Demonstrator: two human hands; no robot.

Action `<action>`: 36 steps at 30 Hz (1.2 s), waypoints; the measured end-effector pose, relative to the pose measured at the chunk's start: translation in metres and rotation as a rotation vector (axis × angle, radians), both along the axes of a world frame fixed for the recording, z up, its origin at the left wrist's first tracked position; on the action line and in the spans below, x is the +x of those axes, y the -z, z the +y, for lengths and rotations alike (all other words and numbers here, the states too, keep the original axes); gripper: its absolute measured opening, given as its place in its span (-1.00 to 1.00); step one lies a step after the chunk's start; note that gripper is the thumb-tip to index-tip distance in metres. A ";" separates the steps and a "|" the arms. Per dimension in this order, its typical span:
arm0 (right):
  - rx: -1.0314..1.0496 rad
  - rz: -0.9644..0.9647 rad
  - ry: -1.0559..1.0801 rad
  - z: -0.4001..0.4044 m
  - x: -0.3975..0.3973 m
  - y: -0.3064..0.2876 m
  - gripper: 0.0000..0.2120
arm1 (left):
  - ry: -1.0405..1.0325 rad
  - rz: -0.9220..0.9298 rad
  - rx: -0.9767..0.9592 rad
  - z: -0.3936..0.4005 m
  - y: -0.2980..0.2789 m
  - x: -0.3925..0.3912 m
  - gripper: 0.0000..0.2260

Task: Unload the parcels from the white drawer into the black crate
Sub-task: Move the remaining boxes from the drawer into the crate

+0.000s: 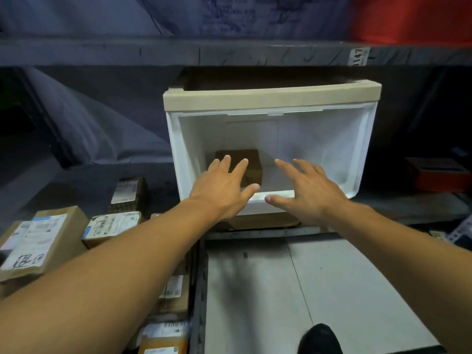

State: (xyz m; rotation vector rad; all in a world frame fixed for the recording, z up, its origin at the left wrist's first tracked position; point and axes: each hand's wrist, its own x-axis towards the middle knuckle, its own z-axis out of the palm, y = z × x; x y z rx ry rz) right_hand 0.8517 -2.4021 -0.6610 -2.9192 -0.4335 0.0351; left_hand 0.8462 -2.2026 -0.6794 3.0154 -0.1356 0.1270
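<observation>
- Head view: the left hand (221, 188) reaches into the open white plastic drawer (357, 154), fingers straight and spread, grasping nothing, over a small brown cardboard parcel (251, 163) lying on the drawer's floor.
- The right hand (307, 190) hovers just beside the left one, fingers loose and released, above the drawer's front rim.
- Left of and below the left forearm, labelled cardboard parcels (43, 238) lie piled in the black crate (196, 297).
- Below the right forearm is the grey floor (255, 290).

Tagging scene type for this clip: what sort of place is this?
Likely a parcel depot or stockroom. Labelled cardboard parcels are heaped at lower left, a metal shelf with a number tag spans the top, and a white drawer holds one brown box.
</observation>
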 end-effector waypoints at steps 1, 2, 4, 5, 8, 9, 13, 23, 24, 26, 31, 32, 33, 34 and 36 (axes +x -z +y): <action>0.015 0.011 -0.001 0.001 0.014 0.006 -0.16 | -0.015 0.013 -0.022 -0.001 0.006 0.014 -0.35; 0.029 0.024 -0.002 0.002 0.030 0.012 -0.17 | -0.036 0.026 -0.049 -0.001 0.013 0.028 -0.36; 0.075 0.062 0.004 0.006 0.062 0.024 -0.18 | -0.079 0.029 -0.102 0.000 0.027 0.060 -0.37; 0.103 0.083 0.011 0.008 0.078 0.030 -0.19 | -0.105 0.033 -0.124 0.002 0.034 0.076 -0.37; 0.165 0.115 0.022 0.016 0.122 0.048 -0.19 | -0.166 0.054 -0.238 0.008 0.051 0.123 -0.39; 0.191 0.123 0.022 0.019 0.134 0.053 -0.20 | -0.180 0.067 -0.252 0.009 0.056 0.136 -0.39; 0.304 0.239 0.061 0.031 0.176 0.069 -0.27 | -0.265 0.106 -0.327 0.016 0.070 0.178 -0.34; 0.780 0.510 0.351 0.069 0.263 0.113 -0.17 | -0.598 0.115 -0.859 0.037 0.084 0.244 -0.46; 0.815 0.532 0.357 0.072 0.267 0.116 -0.18 | -0.641 0.112 -0.909 0.039 0.087 0.247 -0.40; 0.873 0.576 0.365 0.075 0.270 0.122 -0.32 | -0.689 0.132 -0.992 0.039 0.095 0.253 -0.34; 1.022 0.693 0.431 0.078 0.263 0.132 -0.49 | -0.721 0.250 -1.205 0.041 0.115 0.255 -0.31; 1.060 0.701 0.448 0.078 0.262 0.130 -0.56 | -0.719 0.259 -1.220 0.043 0.117 0.253 -0.33; 1.092 0.702 0.462 0.076 0.261 0.127 -0.63 | -0.729 0.251 -1.241 0.044 0.119 0.252 -0.36; 1.109 0.688 0.469 0.074 0.260 0.125 -0.70 | -0.743 0.235 -1.261 0.045 0.117 0.249 -0.42; 1.110 0.647 0.472 0.069 0.257 0.119 -0.81 | -0.752 0.200 -1.320 0.041 0.111 0.242 -0.60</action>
